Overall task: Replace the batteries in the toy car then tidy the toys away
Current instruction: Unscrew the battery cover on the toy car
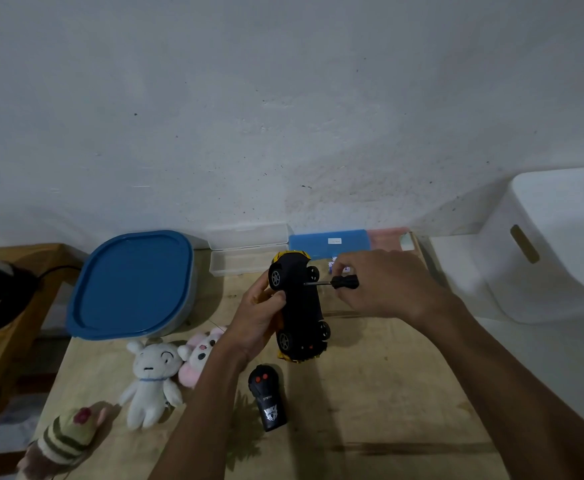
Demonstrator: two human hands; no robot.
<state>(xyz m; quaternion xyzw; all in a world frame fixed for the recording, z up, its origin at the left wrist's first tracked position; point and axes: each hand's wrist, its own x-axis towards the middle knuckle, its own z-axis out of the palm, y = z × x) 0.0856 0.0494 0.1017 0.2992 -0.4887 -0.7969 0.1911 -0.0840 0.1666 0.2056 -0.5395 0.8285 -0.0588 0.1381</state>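
Note:
My left hand [254, 317] grips a yellow toy car [299, 306] on its side, black underside and wheels facing right, above the wooden table [370, 393]. My right hand [380, 285] holds a small black-handled screwdriver [342, 282] horizontally, its tip against the car's underside. A black remote control [269, 398] with two red buttons lies on the table below the car. A white plush [150, 379], a pink plush [198, 355] and a striped plush [65, 438] lie to the left.
A container with a blue lid [132, 284] stands at the back left. Clear plastic cases [245, 252] and a blue case [328, 242] line the wall. A white bin [557, 244] stands at the right. A wooden stand [9, 327] is on the left.

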